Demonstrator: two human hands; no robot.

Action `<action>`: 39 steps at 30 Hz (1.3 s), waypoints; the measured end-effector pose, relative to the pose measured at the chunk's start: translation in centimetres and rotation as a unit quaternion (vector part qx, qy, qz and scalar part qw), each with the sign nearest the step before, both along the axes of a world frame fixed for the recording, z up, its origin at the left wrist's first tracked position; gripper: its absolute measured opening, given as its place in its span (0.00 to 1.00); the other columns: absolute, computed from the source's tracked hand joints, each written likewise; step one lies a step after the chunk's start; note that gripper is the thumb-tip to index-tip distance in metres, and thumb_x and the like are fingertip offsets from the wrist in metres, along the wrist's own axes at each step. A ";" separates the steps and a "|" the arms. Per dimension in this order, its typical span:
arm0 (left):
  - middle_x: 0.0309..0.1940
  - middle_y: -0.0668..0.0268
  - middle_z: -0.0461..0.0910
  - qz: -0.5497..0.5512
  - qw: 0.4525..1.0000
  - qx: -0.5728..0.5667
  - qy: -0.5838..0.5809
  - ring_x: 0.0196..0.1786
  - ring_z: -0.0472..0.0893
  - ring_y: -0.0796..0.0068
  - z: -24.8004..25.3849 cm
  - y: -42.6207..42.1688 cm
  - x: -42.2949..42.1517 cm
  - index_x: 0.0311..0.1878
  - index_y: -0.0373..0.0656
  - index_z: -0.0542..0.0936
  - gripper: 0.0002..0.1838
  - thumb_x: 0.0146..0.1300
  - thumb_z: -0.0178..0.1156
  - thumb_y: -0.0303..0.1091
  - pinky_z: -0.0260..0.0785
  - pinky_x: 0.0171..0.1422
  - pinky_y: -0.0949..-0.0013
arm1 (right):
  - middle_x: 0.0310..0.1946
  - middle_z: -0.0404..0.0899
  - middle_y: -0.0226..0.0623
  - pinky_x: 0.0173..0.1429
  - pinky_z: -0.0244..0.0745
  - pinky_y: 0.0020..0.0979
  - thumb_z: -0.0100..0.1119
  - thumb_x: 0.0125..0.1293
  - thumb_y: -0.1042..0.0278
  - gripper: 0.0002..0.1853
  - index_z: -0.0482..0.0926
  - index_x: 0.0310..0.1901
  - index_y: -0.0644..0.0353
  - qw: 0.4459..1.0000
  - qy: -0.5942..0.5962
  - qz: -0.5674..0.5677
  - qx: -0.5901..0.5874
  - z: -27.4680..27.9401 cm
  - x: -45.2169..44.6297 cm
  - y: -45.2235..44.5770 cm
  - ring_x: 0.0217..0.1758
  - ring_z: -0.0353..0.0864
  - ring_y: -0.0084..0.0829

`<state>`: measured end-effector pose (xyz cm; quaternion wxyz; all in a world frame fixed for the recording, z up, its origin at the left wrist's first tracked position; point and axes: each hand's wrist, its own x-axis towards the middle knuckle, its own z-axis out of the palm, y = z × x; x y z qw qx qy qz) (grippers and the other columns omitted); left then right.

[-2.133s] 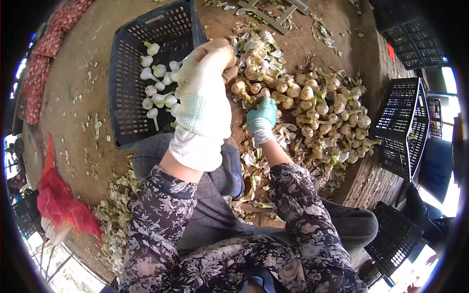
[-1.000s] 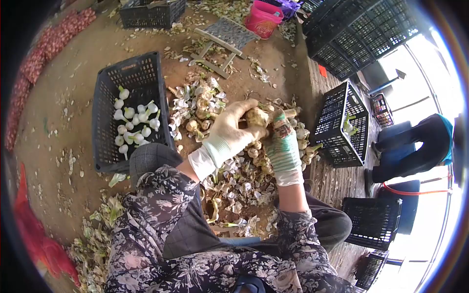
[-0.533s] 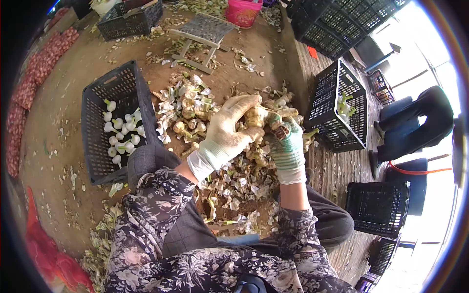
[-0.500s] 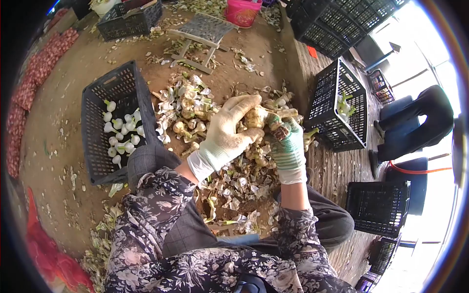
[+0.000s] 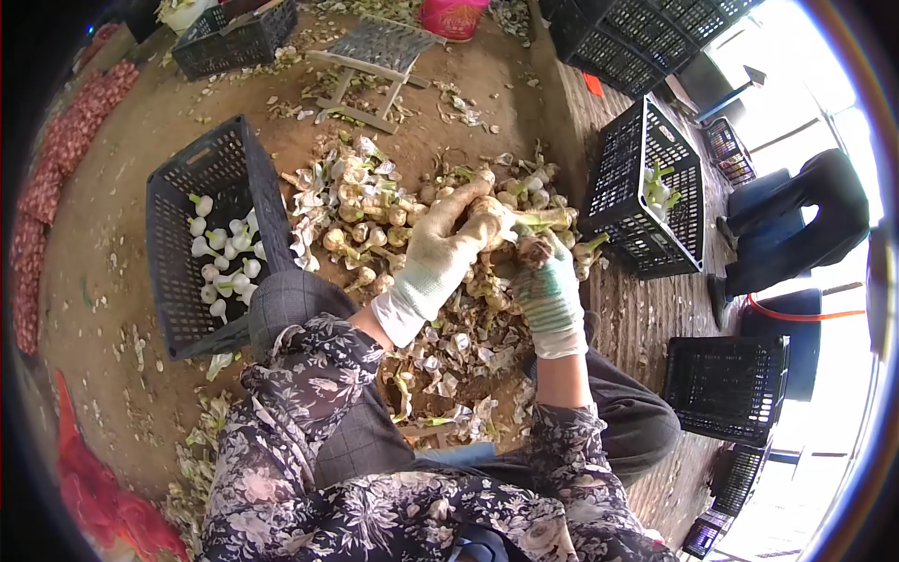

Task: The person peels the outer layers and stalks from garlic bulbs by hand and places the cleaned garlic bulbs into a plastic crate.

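Observation:
A garlic bulb [image 5: 491, 221] with its thick stem [image 5: 548, 217] pointing right is between my two gloved hands. Around the bulb's left side, the fingers and thumb of my left hand [image 5: 438, 253] are closed. My right hand [image 5: 548, 286], in a green-striped glove, has its fingers curled against the bulb's neck, just under the stem. A dark brown patch [image 5: 535, 250] shows at its thumb; I cannot tell what it is. Beneath and behind both hands lies a heap of unpeeled garlic [image 5: 375, 225] with loose skins.
To the left, a black crate [image 5: 201, 155] holds several clean white garlic bulbs [image 5: 225, 248]. Another crate [image 5: 646, 187] with trimmed garlic stands at right. A low stool [image 5: 379, 47], pink bucket [image 5: 452, 19] and stacked crates [image 5: 646, 42] are farther back. A person's dark-clothed legs [image 5: 796, 225] show at right.
Both hands stay on the garlic bulb. My left hand has shifted slightly right, and more of the stem now shows beyond my right hand. The view has moved a little.

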<state>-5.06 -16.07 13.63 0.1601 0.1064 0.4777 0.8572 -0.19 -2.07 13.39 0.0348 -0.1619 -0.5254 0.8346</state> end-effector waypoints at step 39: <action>0.37 0.62 0.76 -0.215 0.969 0.108 -0.061 0.32 0.75 0.80 0.3 -3.2 -1.2 0.59 0.35 0.63 0.33 0.51 0.65 0.29 0.69 0.29 0.82 | 0.32 0.78 0.35 0.38 0.72 0.28 0.53 0.59 0.65 0.10 0.77 0.39 0.60 0.986 -0.012 0.019 0.168 -7.0 -0.6 3.5 0.31 0.76 0.27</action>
